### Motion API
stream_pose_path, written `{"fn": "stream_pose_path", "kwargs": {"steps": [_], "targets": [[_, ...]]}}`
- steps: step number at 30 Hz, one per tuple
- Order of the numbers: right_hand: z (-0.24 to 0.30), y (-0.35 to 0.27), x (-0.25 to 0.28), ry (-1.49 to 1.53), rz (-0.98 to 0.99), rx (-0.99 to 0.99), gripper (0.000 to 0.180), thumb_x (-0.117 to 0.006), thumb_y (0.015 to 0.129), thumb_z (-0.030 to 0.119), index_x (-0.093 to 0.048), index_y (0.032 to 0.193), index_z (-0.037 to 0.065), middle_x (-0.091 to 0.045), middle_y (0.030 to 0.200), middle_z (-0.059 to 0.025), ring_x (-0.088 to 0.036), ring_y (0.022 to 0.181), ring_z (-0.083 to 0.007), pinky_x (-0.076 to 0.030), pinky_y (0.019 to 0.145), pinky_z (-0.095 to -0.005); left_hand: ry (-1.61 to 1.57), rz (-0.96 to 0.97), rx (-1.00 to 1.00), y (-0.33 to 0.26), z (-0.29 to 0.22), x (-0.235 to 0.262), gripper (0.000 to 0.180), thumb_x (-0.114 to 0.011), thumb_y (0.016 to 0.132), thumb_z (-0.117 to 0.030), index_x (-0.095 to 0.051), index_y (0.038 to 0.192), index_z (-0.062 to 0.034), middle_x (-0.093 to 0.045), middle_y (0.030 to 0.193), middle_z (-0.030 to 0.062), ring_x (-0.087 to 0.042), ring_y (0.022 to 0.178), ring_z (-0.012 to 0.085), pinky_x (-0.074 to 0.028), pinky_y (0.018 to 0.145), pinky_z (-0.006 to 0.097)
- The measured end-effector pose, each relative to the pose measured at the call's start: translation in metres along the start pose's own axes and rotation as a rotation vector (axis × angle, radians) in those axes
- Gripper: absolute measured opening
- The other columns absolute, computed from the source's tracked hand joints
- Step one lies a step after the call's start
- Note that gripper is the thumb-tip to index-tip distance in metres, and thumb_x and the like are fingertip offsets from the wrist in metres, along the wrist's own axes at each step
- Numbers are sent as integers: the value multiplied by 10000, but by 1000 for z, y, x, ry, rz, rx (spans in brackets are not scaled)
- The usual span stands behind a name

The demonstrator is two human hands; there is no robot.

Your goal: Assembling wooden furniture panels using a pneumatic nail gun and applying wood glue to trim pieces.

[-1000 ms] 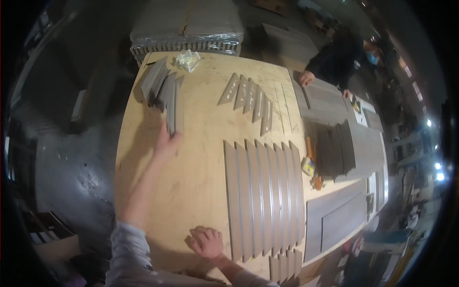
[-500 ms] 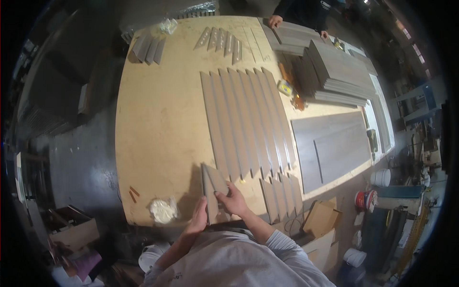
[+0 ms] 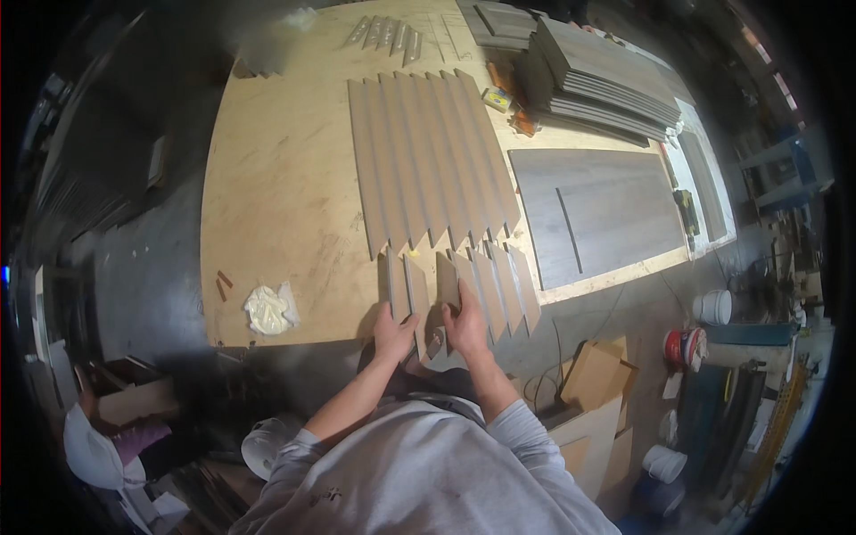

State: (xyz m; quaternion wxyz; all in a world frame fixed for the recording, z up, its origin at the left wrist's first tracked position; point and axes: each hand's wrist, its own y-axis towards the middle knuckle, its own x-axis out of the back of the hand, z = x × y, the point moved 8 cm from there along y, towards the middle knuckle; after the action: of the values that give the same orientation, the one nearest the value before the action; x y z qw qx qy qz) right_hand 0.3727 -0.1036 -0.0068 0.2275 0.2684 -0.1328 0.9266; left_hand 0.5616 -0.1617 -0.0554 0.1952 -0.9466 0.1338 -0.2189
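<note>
Two short brown board strips [image 3: 415,283] with slanted ends and grey edges are in my left hand [image 3: 395,333], its fingers closed round their near part at the table's front edge. My right hand [image 3: 465,323] is closed on another short strip [image 3: 446,278], set apart from those two. That strip lies beside a row of short strips [image 3: 506,287], whose near ends jut over the table edge. Just beyond both hands, several long brown strips [image 3: 428,165] lie side by side with grey edges between them.
The wooden table [image 3: 276,187] carries a crumpled pale bag [image 3: 270,309] at front left. A wide grey panel [image 3: 615,209] lies on the right, with stacked grey boards [image 3: 606,80] behind it. Short pieces [image 3: 385,36] lie at the far side. Buckets [image 3: 711,308] stand on the floor.
My hands have parted: the right has moved right with one strip to the short row, while the left keeps two. My view has tilted down; the person's hands across the table are out of sight.
</note>
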Motion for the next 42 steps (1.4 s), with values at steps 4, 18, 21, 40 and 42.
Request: {"fn": "stream_pose_path", "kwargs": {"steps": [4,18,21,40,42], "targets": [[28,10,21,-333,-65,154,527,-685,875,145,-562,1382,74,-596,1314,-169,-567,1204,-418,-484,961,-475,-244,-14,231,-8,-9,0,358,-698,904,-232,-606,1139,21,-729,963,222,-715,988,373,-538,881,435],[42,-20,-9,-592,-36,491,510,-725,856,323,-620,1329,166,-522,1428,-91,-443,1358,-335,-335,1114,-551,303,-104,-62,-12,-16,20,557,-679,909,-238,-509,1436,-171,-688,1035,134,-687,984,344,-536,824,470],[37,-17,-11,-625,-18,459,554,-716,865,365,-590,1368,169,-510,1444,-98,-415,1383,-348,-297,1134,-574,352,-101,-150,-8,-26,18,584,-686,901,-228,-493,1449,-170,-666,1069,141,-674,990,341,-536,818,467],[124,-48,-81,-164,197,566,458,-736,828,206,-662,1260,75,-622,1277,-150,-529,1248,-397,-426,1053,-507,293,-680,-98,-84,60,287,528,-748,851,-138,-564,1339,-55,-562,1256,190,-519,1216,391,-441,1045,451],[152,-44,-112,-142,259,570,454,-745,812,191,-669,1244,71,-634,1255,-152,-547,1230,-385,-446,1036,-489,445,-607,-161,-68,49,299,630,-776,824,-172,-523,1393,-75,-517,1354,189,-478,1288,396,-410,1095,461]]}}
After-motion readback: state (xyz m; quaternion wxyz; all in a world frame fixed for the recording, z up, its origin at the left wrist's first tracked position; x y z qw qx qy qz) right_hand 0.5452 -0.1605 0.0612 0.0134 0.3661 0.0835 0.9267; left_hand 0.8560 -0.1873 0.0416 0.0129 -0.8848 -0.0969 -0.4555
